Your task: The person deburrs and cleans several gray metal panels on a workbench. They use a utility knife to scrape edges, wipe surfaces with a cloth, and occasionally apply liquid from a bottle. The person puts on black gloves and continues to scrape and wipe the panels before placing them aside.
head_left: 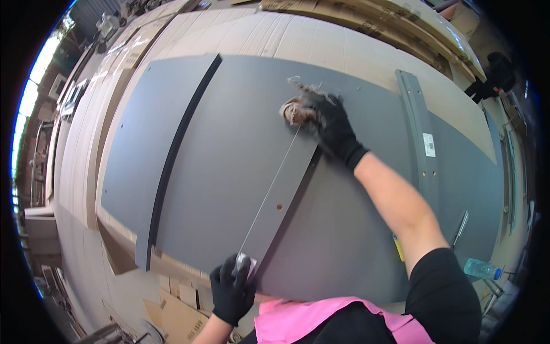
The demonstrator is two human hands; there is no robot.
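Observation:
My right hand (332, 126), in a black glove, is closed on a crumpled beige-brown rag (293, 112) at the far end of a narrow grey board (281, 198). Frayed threads (309, 87) trail from beside the rag. A round hole shows in the board's face, and a thin pale line runs along its left edge. At the board's near end my left hand (232, 289), also gloved in black, has its fingers closed on a small whitish-purple piece (245, 265) whose kind I cannot make out. Beneath lies a large grey panel (229, 132).
A dark-edged grey strip (177, 143) lies at left, and a labelled grey rail (418, 126) at right. Near my right arm are a yellow object (399, 249), a slim metallic tool (460, 228) and a bottle (482, 269). Cardboard surrounds the panels; a person (497, 74) stands far right.

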